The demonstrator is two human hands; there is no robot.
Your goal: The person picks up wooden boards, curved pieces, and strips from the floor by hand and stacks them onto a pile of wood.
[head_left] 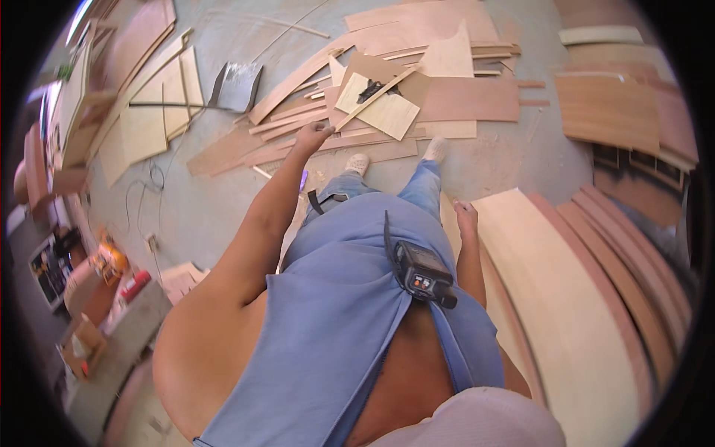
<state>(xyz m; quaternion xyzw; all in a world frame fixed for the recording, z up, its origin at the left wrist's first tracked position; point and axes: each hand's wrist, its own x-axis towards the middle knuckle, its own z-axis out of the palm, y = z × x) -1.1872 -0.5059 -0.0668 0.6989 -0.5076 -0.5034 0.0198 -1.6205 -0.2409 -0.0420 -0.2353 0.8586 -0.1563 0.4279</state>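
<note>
I look down my own body at a concrete floor (pixel 201 201) strewn with plywood. My left hand (pixel 311 137) hangs out in front of me above long thin wood strips (pixel 298 134), fingers loosely curled, holding nothing. My right hand (pixel 466 217) rests low at my side, fingers bent, touching the near edge of a large pale plywood sheet (pixel 566 298) that lies on a stack to my right. A small black device (pixel 421 273) with a strap hangs on my blue apron (pixel 335 313). My two shoes (pixel 357 162) stand on the floor by the strips.
Plywood offcuts (pixel 387 112) and reddish boards (pixel 469 98) pile up ahead. More stacked sheets (pixel 611 112) lie at the right. A grey metal dustpan-like piece (pixel 238 86) sits at upper left. A cable (pixel 149 186) snakes over the floor. Tools and boxes (pixel 112 268) crowd the left.
</note>
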